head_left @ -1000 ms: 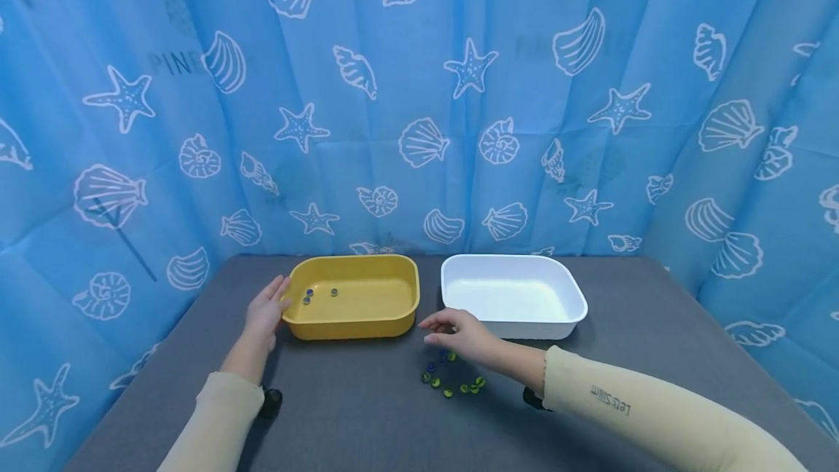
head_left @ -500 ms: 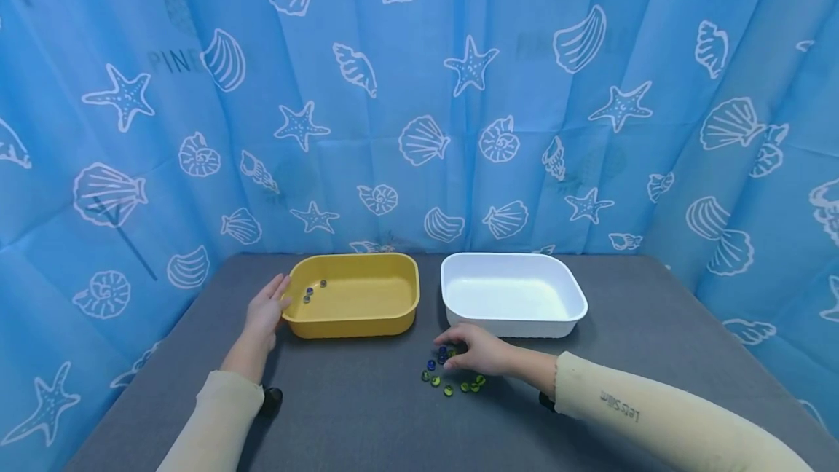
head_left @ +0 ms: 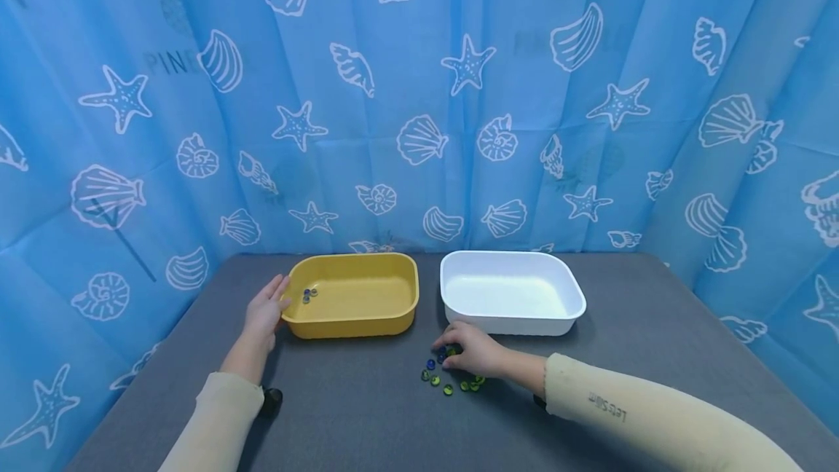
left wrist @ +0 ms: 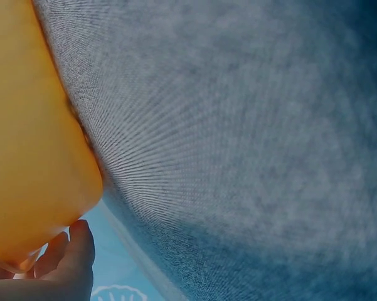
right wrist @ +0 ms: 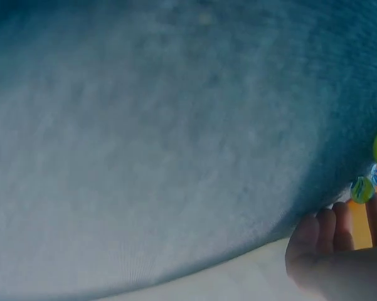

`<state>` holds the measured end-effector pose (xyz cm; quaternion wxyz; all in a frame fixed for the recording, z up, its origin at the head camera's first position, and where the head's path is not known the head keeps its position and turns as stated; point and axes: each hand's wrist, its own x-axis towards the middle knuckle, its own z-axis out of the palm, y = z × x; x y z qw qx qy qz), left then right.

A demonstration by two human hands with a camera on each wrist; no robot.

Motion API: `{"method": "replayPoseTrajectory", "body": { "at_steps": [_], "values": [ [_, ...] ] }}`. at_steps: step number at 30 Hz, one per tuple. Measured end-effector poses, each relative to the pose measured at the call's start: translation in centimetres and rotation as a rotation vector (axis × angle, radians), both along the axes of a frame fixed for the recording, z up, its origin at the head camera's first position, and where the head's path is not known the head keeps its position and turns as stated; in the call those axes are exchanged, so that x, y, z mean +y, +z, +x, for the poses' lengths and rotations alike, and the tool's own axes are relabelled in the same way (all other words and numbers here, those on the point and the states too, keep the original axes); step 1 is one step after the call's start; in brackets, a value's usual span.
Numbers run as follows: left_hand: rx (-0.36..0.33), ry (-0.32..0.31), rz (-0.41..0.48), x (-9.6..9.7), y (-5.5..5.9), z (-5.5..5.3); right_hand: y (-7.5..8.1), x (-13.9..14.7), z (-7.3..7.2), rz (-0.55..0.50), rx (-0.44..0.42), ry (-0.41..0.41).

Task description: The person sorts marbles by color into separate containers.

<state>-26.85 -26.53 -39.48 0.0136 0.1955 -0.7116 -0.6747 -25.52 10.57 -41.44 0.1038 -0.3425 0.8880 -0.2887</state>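
Note:
My left hand rests at the left end of the yellow tray, its fingers against the end wall and rim. In the left wrist view, fingertips touch the tray's outer corner. Three small bluish marbles lie inside, near its left end. My right hand is low over the table, thumb and fingers apart around blue marbles and a yellow-green one. Another blue marble lies just left of the thumb. The right wrist view has a yellow-green marble by the fingertips.
A white tray stands behind the right hand. Several yellow-green marbles lie on the grey tablecloth in front of that hand. A blue shell-print curtain hangs behind the table.
The right hand has come down and to the right from beside the yellow tray to the marbles. One marble in the yellow tray has rolled left to the other two. The left hand stays.

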Motion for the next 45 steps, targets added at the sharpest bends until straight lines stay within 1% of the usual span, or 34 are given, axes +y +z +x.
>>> {"method": "replayPoseTrajectory", "body": {
  "at_steps": [4, 9, 15, 18, 22, 27, 31, 36, 38, 41, 45],
  "values": [
    [0.002, -0.004, -0.011, 0.0, -0.1, 0.1, -0.2, -0.2, 0.1, 0.002, 0.004, -0.029],
    [0.008, 0.000, -0.011, 0.1, -0.1, 0.2, -0.2, -0.4, 0.2, -0.005, 0.002, -0.046],
    [0.009, -0.005, -0.007, 0.1, -0.1, 0.1, -0.1, -0.4, 0.1, -0.005, 0.024, -0.033],
    [0.001, -0.001, -0.004, 0.0, -0.2, 0.1, -0.1, -0.4, 0.0, -0.006, 0.046, -0.018],
    [-0.002, 0.012, -0.001, 0.1, -0.2, -0.1, -0.1, -0.4, -0.1, -0.015, 0.046, -0.013],
    [-0.006, 0.033, 0.003, 0.1, -0.2, -0.4, 0.2, -0.4, 0.1, -0.035, -0.003, -0.033],
    [-0.001, 0.031, 0.002, 0.1, -0.3, -0.4, 0.7, -0.4, 0.5, -0.063, -0.046, -0.042],
    [-0.004, 0.034, -0.005, 0.1, -0.3, -0.4, 1.3, -0.4, 0.8, -0.093, -0.055, -0.024],
    [-0.005, 0.032, -0.006, 0.1, -0.3, -0.4, 1.6, -0.5, 0.8, -0.109, -0.065, -0.029],
    [-0.004, 0.019, -0.004, 0.0, -0.3, -0.3, 2.0, -0.7, 0.8, -0.135, -0.099, -0.054],
    [-0.002, -0.002, 0.009, -0.1, -0.2, -0.1, 2.8, -1.1, 0.7, -0.183, -0.177, -0.100]
  ]
}}
